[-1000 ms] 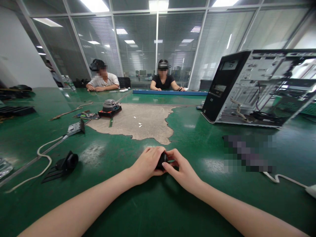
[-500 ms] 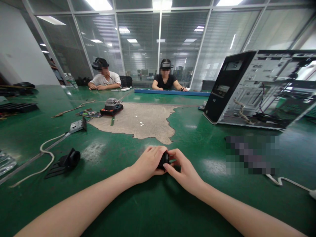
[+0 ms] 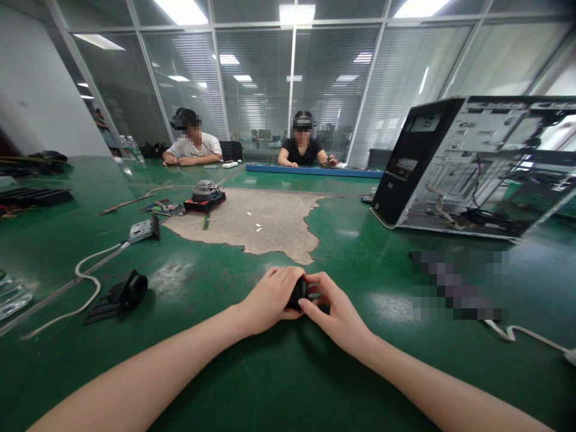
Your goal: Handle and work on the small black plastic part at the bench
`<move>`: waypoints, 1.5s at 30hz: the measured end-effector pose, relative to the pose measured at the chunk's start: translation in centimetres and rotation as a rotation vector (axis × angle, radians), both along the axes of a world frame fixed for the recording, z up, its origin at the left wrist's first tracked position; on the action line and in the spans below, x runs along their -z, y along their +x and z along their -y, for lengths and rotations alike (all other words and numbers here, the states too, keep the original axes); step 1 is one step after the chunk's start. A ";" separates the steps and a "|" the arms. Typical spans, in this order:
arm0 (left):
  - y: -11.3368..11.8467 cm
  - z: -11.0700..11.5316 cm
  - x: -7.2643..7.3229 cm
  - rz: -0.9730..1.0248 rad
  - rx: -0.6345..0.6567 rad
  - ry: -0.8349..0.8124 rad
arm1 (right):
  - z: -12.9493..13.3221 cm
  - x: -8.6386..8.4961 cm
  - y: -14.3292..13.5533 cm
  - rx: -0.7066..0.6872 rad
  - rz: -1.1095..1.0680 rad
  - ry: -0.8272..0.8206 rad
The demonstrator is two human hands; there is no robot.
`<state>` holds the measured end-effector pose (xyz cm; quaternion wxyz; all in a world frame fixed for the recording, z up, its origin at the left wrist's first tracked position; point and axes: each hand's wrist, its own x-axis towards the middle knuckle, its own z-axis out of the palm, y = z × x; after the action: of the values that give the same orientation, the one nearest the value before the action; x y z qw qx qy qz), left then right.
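**Both hands close on a small black part**

Head view: the left hand (image 3: 270,300) wraps around a small black part (image 3: 297,294) low over the green table (image 3: 279,372), near its worn bare patch (image 3: 252,225). The right hand (image 3: 335,312) pinches the same part from the other side. An open computer case (image 3: 468,168) stands well apart to the right.

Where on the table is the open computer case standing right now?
In the head view, the open computer case stands at the far right of the green table, beyond the right hand, right of the worn bare patch.
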<state>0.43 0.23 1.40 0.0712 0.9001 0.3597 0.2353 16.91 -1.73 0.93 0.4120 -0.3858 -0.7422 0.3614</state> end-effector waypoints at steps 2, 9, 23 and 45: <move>0.0 0.1 -0.1 0.002 0.004 -0.003 | 0.2 -0.2 0.1 0.030 0.013 0.105; 0.1 0.2 -0.4 0.013 0.000 -0.013 | -0.1 0.3 0.0 0.056 -0.025 0.042; 0.0 0.2 -0.2 0.006 -0.005 0.004 | -0.1 0.2 0.0 0.049 -0.027 0.023; 0.0 0.2 0.0 -0.010 -0.010 0.025 | -0.3 0.3 0.0 -0.041 -0.051 -0.123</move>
<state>0.40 0.04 1.43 0.0567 0.9003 0.3617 0.2356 16.90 -1.41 0.67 0.3989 -0.3859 -0.7156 0.4242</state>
